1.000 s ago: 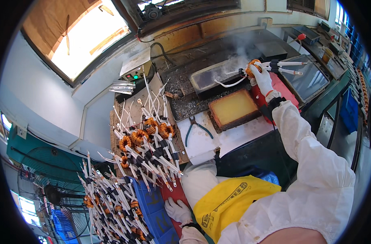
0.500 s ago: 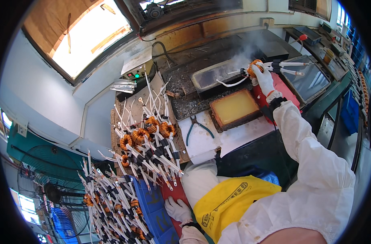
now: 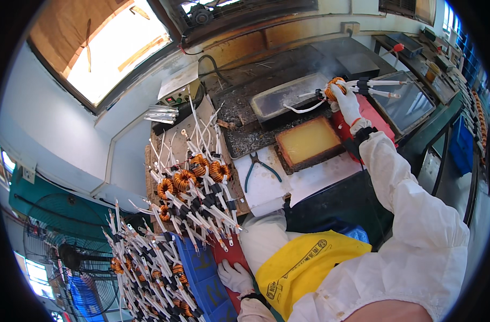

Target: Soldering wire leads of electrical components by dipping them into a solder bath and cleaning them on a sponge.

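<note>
My right hand (image 3: 350,106), in a white glove, is closed round a copper-wound toroidal coil (image 3: 337,90). White leads with black sleeves and metal lugs stretch right from the coil. Another white lead curves left, over the near edge of a rectangular metal pot (image 3: 266,121) with a dull grey surface; thin smoke hangs near the coil. Under that hand is a red block-like thing (image 3: 374,115). My gloved left hand (image 3: 236,277) lies with fingers spread on a red surface (image 3: 230,256), beside a blue crate (image 3: 195,268).
More coils (image 3: 185,180) are heaped on a board at left; a second pile (image 3: 148,268) stands by the crate. A tray (image 3: 284,151) of yellowish material sits before the pot. Pliers (image 3: 262,164) lie on white paper. A control box (image 3: 179,88) and fan (image 3: 68,255) are at left.
The smoke over the pot has thinned. On the control box the green light no longer shows, while the red one stays lit. Both hands keep nearly the same place and grip.
</note>
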Demonstrator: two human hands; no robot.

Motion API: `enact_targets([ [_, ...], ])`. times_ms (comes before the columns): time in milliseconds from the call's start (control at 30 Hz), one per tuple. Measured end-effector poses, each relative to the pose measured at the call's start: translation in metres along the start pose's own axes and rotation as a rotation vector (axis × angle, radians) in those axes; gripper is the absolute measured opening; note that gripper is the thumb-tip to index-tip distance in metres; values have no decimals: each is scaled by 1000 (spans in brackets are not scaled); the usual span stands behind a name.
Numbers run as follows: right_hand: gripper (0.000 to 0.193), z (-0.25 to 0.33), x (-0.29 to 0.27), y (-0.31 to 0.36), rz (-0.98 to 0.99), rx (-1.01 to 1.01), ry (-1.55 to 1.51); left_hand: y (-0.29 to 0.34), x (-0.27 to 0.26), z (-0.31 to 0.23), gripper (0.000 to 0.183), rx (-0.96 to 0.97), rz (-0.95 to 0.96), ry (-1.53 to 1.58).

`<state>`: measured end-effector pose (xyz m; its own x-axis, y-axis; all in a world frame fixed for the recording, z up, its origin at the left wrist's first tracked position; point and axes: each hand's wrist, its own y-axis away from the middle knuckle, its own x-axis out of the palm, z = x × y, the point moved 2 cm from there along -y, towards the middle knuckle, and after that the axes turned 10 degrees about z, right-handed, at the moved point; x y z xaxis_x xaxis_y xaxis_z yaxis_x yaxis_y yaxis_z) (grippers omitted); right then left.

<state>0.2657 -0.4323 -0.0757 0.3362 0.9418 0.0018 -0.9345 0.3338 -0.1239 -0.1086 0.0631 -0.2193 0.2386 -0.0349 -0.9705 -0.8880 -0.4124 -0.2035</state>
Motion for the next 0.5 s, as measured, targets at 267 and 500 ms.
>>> enact_targets([
  [267,40,22,6,12,55,21,-40,0,-2,1,38,5,-2,-4],
  [500,38,30,-1,12,92,59,17,0,0,0,38,1,10,-6],
])
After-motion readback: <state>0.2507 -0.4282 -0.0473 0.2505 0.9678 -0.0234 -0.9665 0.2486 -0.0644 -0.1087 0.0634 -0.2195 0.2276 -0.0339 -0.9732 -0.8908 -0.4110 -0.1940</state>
